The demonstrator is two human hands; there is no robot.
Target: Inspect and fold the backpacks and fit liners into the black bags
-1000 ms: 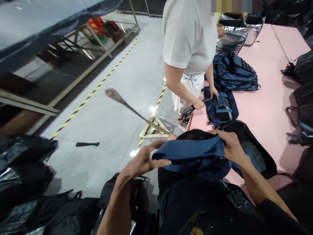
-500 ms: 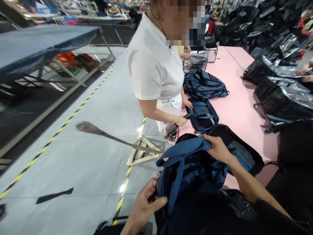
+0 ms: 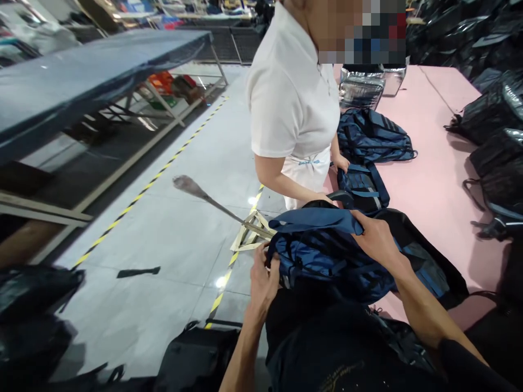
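Note:
A navy blue backpack (image 3: pixel 314 258) lies in front of my body at the edge of the pink table. My left hand (image 3: pixel 263 275) is closed around its left end, thumb on the near side and fingertips partly hidden behind the fabric. With my right hand (image 3: pixel 375 238) I pinch a wide blue strap (image 3: pixel 316 219) that stretches across the top of the backpack. Beyond the strap, a co-worker's hand reaches toward a dark curved piece (image 3: pixel 341 197). Just right of my right wrist lies a black and blue backpack panel (image 3: pixel 425 261).
A co-worker in a white shirt (image 3: pixel 292 98) stands close ahead at the pink table (image 3: pixel 433 163). More blue backpacks (image 3: pixel 373 136) and black bags (image 3: pixel 496 174) lie on it. Left are a wooden-footed stand (image 3: pixel 251 231), a covered table (image 3: pixel 102 71) and black bags (image 3: pixel 200 354) on the floor.
My left hand has moved up and slightly right, along with the backpack's left end. The strap in my right hand now lies flatter. The view has turned a little left.

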